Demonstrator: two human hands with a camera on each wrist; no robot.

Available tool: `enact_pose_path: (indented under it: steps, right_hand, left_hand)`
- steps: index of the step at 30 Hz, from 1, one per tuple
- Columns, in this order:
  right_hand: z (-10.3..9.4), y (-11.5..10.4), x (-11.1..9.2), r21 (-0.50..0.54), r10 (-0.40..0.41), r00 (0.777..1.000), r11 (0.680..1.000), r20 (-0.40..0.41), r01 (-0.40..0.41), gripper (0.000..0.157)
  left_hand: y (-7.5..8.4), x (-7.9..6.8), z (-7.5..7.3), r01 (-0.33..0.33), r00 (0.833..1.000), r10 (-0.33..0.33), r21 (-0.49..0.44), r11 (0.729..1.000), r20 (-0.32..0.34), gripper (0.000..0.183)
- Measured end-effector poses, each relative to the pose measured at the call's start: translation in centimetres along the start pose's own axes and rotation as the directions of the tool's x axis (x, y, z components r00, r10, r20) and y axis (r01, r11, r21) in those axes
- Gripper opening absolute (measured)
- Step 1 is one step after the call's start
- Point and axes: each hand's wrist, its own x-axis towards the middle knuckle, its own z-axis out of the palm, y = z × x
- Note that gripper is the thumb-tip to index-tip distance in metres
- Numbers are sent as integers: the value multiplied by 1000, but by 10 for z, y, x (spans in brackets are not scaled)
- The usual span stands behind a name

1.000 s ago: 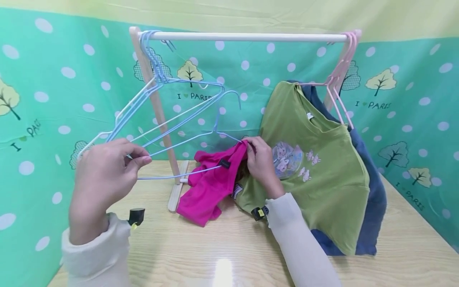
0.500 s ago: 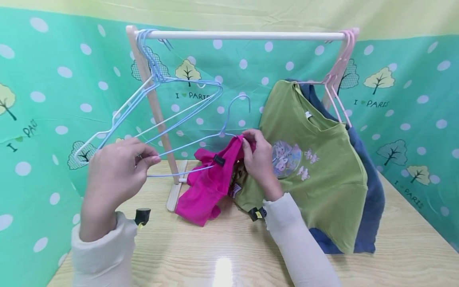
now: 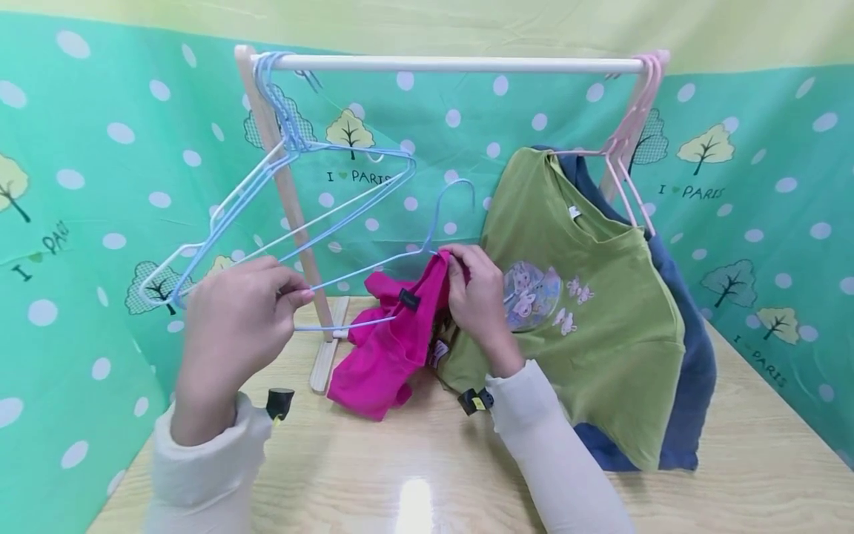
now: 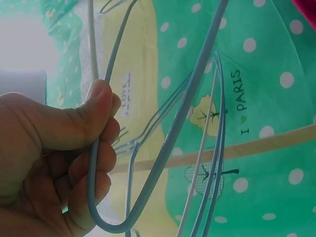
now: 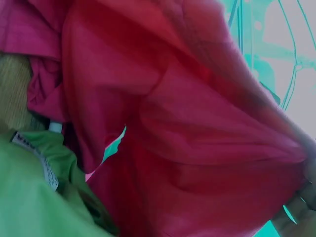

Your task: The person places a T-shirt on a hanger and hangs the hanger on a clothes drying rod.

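In the head view my left hand [image 3: 243,319] pinches the left end of a light blue wire hanger [image 3: 373,265]. The left wrist view shows the thumb and fingers around the hanger's [image 4: 168,143] bent corner. My right hand [image 3: 479,300] holds up the neckline edge of a bright pink shirt [image 3: 383,360], whose lower part lies on the table. The hanger's right shoulder and part of its lower bar go into the shirt's neck opening and are hidden. Its hook points up, apart from the rail. The pink cloth [image 5: 163,123] fills most of the right wrist view.
A white rail [image 3: 454,65] on wooden posts spans the back. Several empty blue and white hangers [image 3: 293,141] hang at its left end. A green shirt [image 3: 600,356] and a dark blue garment [image 3: 694,371] hang on pink hangers [image 3: 623,148] at the right, over the wooden table [image 3: 347,475].
My left hand has moved right with the blue hanger, whose hook also shifted right and turned more upright. My right hand still grips the neckline, slightly higher and to the left.
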Motion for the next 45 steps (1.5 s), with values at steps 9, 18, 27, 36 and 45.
enact_pose_path:
  steps: [9,18,27,36,45]
  right_hand:
    - [0,-5,3,-21,-48,999,999,22,48,20]
    - [4,-5,0,-127,-100,995,987,-25,96,17]
    - [0,-21,4,-134,-138,982,984,-127,121,15]
    - [-5,-14,6,-116,-86,988,991,-126,71,13]
    - [-10,-8,5,-88,-47,988,996,-144,34,13]
  left_hand:
    - [5,3,6,0,1000,0,-22,1000,-29,5]
    - [11,4,8,-13,998,14,8,1000,-62,5]
    - [15,2,5,-80,987,81,7,997,-137,8]
    - [20,4,10,-153,982,150,-23,988,-116,14]
    - [37,7,20,-323,936,296,-126,938,-191,20]
